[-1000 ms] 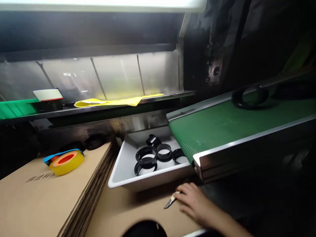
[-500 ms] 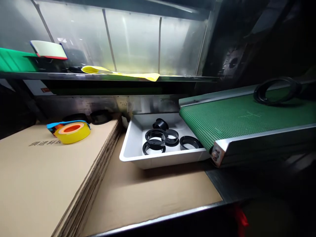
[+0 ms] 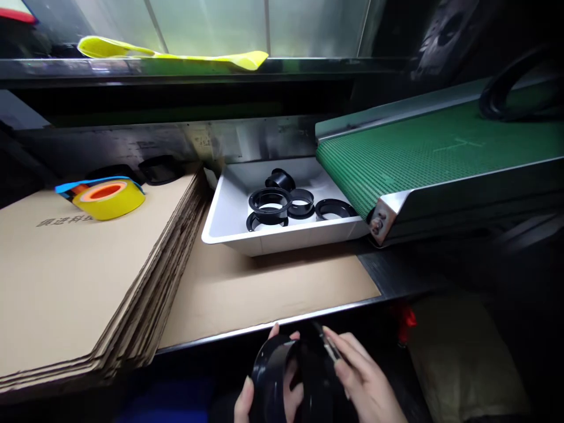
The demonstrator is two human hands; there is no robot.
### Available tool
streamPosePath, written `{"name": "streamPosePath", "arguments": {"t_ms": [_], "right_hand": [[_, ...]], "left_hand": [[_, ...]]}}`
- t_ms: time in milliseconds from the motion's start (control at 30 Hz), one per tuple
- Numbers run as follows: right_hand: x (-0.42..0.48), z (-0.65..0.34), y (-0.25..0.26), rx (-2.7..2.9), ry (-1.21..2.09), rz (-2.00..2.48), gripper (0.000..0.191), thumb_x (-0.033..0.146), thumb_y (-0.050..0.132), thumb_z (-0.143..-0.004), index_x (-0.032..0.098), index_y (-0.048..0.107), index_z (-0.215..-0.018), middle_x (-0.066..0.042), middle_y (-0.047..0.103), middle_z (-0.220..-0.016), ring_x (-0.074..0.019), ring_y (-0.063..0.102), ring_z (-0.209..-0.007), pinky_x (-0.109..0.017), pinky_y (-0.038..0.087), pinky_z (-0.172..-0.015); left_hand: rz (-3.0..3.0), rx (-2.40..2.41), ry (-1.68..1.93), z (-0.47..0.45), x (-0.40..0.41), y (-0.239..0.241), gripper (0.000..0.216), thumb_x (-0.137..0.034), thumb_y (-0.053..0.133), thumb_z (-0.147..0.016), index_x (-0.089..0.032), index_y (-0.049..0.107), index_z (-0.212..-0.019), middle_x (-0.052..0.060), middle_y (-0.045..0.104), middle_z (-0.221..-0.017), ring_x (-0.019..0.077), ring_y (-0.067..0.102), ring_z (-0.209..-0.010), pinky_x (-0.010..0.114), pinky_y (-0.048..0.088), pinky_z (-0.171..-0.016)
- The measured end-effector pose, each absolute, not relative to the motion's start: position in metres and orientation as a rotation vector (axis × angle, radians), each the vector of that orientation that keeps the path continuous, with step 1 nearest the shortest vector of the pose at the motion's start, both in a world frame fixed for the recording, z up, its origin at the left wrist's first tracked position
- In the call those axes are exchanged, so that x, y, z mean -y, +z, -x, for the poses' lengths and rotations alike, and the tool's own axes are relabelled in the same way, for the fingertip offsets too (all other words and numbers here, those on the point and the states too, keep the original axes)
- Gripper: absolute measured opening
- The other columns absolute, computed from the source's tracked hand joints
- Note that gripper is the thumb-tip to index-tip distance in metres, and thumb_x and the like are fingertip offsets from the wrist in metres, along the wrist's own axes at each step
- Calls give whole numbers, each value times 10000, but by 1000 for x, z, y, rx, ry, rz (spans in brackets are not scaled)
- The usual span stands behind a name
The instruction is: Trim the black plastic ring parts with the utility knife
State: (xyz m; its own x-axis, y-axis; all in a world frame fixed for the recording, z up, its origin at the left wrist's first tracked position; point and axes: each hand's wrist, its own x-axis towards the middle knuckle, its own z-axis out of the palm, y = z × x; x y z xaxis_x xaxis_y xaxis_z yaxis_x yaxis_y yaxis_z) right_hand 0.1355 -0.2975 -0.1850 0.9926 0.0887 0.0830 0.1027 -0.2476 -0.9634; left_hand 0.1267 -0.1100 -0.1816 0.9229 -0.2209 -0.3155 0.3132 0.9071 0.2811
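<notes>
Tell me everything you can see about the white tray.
The white tray is a shallow rectangular bin with sloped walls and a smooth, glossy surface, possibly plastic or enamelled metal, with a rounded rim. It sits level on a cardboard sheet, beside a stack of flattened cardboard. The low end of a green conveyor belt overhangs its right side; whether they touch is hard to tell. Inside lie loose black rings, one resting on another.
</notes>
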Motion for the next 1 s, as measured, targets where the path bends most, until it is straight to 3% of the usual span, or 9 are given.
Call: {"name": "streamPosePath", "arguments": {"t_ms": [100, 167, 367, 533, 700, 867, 1000], "right_hand": [[300, -129, -179, 194, -45, 1825, 382, 322, 512, -1096, 326, 666, -1445, -79, 680, -1078, -142, 704, -804, -235, 615, -798], [296, -125, -180, 256, -43, 1828, 392, 278, 528, -1087, 339, 661, -1450, -68, 689, -1047, -110, 641, -665, -209, 598, -691], [279, -124, -179, 394, -149, 1811, 580, 119, 508, -1062, 436, 521, -1548, -21, 662, -982, -117, 683, -837, -185, 580, -756], [279, -125, -171, 467, -159, 1822, 614, 90, 495, -1050, 451, 508, -1546, -22, 648, -1004, -123, 690, -873, -204, 589, -783], [282, -124, -165, 577, -131, 1823, 630, 68, 485, -1032, 422, 503, -1554, -44, 633, -993, -147, 688, -841, -246, 595, -740], [288, -127, -161, 751, -157, 1828, 656, 40, 562, -991, 390, 511, -1544, -59, 647, -965, -163, 688, -781, -261, 585, -671], [293, -129, -158, 840, -177, 1835, 584, 29, 548, -983, 289, 567, -1506, -77, 651, -956, -157, 675, -761, -256, 578, -652]], "left_hand": [[-341, -207, -196, -133, 110, -177, 611, -648, 581, -938, -351, 631, -1470, 97, 631, -1474, 378, 460, -1490, 572, 293, -1260], [-388, -195, -186, -131, 111, -175, 593, -639, 573, -952, -332, 651, -1453, 102, 629, -1475, 365, 476, -1478, 553, 309, -1257], [-492, -220, -239, -123, 115, -181, 563, -619, 489, -1017, -334, 618, -1485, 125, 538, -1572, 367, 594, -1356, 502, 437, -1159], [-457, -261, -228, -122, 120, -176, 607, -537, 228, -1103, -284, 636, -1474, 177, 556, -1542, 344, 641, -1294, 486, 468, -1122], [-417, -289, -274, -122, 120, -173, 498, -520, 416, -1075, -285, 688, -1419, 132, 600, -1507, 288, 670, -1215, 474, 441, -1161], [-403, -286, -392, -127, 112, -172, 516, -520, 436, -1073, -222, 708, -1394, 129, 584, -1522, 316, 593, -1347, 421, 463, -1129], [-377, -254, -580, -128, 103, -167, 631, -617, 454, -1043, -166, 691, -1414, 166, 609, -1478, 326, 671, -1211, 378, 545, -980]]}}
